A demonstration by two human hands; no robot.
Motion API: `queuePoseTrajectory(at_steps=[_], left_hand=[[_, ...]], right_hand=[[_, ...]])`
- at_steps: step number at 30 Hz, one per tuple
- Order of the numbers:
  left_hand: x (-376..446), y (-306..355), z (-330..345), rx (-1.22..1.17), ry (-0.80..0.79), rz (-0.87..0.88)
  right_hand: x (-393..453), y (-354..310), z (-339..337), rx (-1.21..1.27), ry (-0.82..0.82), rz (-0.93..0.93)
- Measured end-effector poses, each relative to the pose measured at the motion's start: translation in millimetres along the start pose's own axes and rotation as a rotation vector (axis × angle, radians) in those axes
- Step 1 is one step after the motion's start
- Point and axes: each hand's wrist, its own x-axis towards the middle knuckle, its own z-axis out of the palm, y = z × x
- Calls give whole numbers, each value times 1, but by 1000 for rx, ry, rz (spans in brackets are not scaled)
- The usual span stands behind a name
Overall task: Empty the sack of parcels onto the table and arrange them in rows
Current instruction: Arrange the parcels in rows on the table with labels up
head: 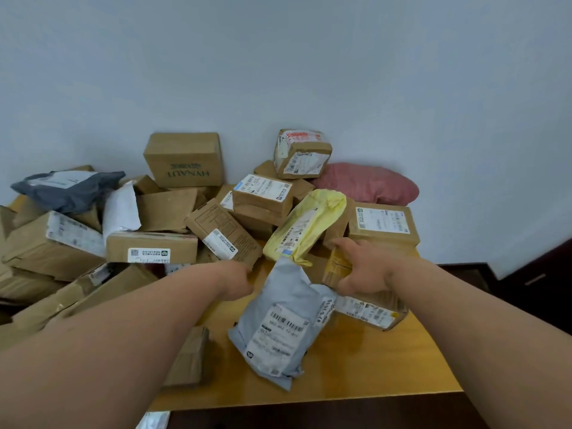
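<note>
A heap of brown cardboard parcels and mailer bags covers the wooden table (371, 373). A grey mailer bag (281, 323) with a white label hangs tilted over the table's middle. My left hand (236, 281) grips its upper left edge. My right hand (362, 267) has its fingers curled round a small taped brown box (335, 267) just right of the bag. A yellow mailer (305, 226) lies behind both hands. A labelled flat box (371, 311) lies under my right wrist. The sack is not in view.
A tall brown box (185, 159) and a taped box (301, 153) stand against the white wall. A pink bag (368, 182) lies at the back right. Dark grey (68, 187) and white mailers top the left pile. The table's front edge (309, 400) is close.
</note>
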Motion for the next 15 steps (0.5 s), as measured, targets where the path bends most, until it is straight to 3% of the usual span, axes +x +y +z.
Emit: queuePoseTrajectory(at_steps=[5, 8, 11, 15], left_hand=[[2, 9, -6, -110, 76, -48], [-1, 11, -8, -218, 36, -82], [-4, 12, -6, -338, -2, -93], [1, 13, -5, -197, 39, -78]], right_hand=[[1, 19, -7, -91, 54, 88], [6, 26, -10, -190, 143, 129], [12, 30, -6, -181, 93, 204], [19, 27, 1, -156, 133, 217]])
